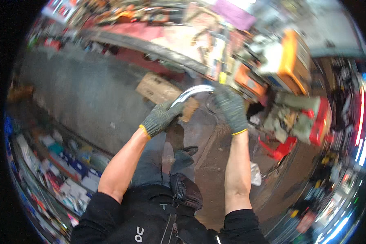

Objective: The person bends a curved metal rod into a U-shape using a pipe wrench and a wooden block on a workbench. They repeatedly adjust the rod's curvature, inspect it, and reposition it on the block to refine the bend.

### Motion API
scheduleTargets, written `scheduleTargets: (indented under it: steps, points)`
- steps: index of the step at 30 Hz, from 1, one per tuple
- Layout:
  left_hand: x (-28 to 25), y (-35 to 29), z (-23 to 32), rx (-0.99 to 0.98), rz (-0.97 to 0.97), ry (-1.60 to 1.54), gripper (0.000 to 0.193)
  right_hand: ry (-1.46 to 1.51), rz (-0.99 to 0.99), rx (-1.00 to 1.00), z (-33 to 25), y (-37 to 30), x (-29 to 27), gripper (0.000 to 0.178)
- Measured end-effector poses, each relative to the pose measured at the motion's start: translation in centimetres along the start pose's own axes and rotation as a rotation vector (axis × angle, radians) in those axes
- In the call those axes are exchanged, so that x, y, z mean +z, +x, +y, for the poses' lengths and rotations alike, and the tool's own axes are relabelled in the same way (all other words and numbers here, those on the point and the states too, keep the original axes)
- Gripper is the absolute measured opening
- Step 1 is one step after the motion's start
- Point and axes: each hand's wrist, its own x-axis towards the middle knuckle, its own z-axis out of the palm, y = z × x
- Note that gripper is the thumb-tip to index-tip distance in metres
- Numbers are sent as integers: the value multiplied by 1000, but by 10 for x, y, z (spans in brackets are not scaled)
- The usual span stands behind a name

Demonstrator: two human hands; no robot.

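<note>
Between my two gloved hands is a shiny, curved metal tube (192,91), arched upward in the middle. My left hand (162,116), in a dark grey knit glove with a yellow cuff edge, is closed round its left end. Its right end runs into my right hand (230,105), gloved the same way, with the fingers bent about it and partly blurred. Both arms reach forward, and the tube is held up over the floor. Below and behind it lies a flattened piece of brown cardboard (156,88).
A cluttered workbench (142,34) runs along the far side. At the right stand an orange and white machine (293,61), a red and grey toolbox-like case (320,121) and a red stand (284,149). A white plastic bag (255,174) lies on the floor. Packed shelves (65,175) fill the left.
</note>
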Motion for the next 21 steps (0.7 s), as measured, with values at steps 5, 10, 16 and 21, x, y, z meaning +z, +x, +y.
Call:
scheduleTargets:
  steps: [5, 10, 16, 21]
  points:
    - [79, -60, -3, -40, -330, 301, 54, 63, 82, 131, 24, -170, -25, 37]
    - [226, -108, -11, 162, -453, 716, 45, 119, 399, 139, 55, -356, -48, 40]
    - [427, -136, -1, 478, -910, 995, 39, 477, 725, 381, 48, -534, -122, 40]
    - [527, -127, -3, 541, -1159, 995, 34, 840, 1032, 502, 67, -627, -170, 43]
